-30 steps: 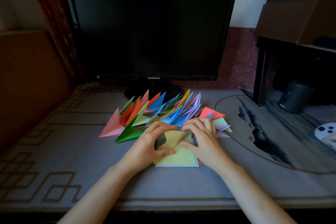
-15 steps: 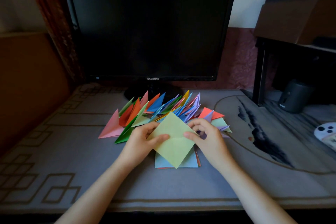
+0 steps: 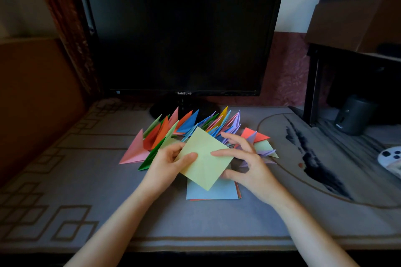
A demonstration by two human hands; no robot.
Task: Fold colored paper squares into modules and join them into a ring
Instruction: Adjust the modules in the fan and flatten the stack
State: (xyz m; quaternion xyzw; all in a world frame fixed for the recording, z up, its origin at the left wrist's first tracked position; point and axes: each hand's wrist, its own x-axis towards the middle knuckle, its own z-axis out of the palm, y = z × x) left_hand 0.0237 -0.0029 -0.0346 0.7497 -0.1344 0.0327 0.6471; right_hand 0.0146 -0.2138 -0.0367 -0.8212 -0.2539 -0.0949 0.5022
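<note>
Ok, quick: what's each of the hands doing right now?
Left hand: closed, pinching the light green paper square by its left corner.
Right hand: pinching the same square's right corner, other fingers spread.

A paper square (image 3: 205, 157) sits between the 2 hands, with the left hand (image 3: 167, 163) at its left edge and the right hand (image 3: 249, 165) at its right. It is raised over a stack of squares (image 3: 213, 193) lying on the table (image 3: 108, 201). Behind them, folded modules (image 3: 191, 124) fan out in front of the monitor (image 3: 180, 34). Far right, what may be a speaker (image 3: 352, 115) stands under a shelf (image 3: 355, 54) with a box (image 3: 355, 11) on top.
</note>
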